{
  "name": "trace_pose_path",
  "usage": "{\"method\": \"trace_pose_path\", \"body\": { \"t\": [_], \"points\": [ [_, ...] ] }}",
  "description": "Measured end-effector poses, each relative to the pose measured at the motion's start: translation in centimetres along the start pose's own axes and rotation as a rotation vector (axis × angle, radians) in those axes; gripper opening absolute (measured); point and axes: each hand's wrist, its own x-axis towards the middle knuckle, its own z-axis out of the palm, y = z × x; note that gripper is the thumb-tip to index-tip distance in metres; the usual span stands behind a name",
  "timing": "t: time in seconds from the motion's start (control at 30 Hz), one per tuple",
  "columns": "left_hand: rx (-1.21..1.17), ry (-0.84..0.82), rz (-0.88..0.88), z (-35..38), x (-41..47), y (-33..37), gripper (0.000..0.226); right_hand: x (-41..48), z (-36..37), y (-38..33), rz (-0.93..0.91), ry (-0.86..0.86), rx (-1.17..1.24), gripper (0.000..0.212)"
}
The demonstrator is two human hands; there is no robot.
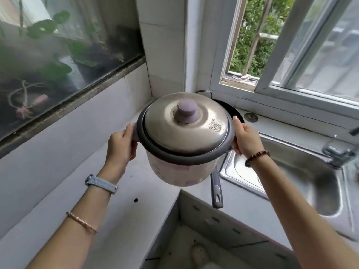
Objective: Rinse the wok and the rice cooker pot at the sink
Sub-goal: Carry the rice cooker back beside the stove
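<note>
I hold a rice cooker [178,171] in the air over the counter corner, its steel lid [194,131] with a purple knob still on. My left hand [121,146] grips its left side handle and my right hand [245,137] grips the right one. The cooker tilts slightly toward me. Behind and below it lies the dark wok [234,111], mostly hidden, with its grey handle [216,188] sticking out toward me over the counter edge. The steel sink [291,177] is to the right.
A chrome tap [337,152] stands at the sink's far right. White counter [136,191] runs along the tiled wall on the left. An open window [252,45] is above the corner. Below the counter edge is a tiled floor.
</note>
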Motion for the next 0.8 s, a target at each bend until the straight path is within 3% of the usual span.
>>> {"method": "trace_pose_path", "body": {
  "t": [0.8],
  "points": [
    [-0.064,-1.018,0.233,21.4,-16.1,3.2,0.064,-29.4,-21.4,6.5,0.334,0.896,-0.019,0.062]
  ]
}}
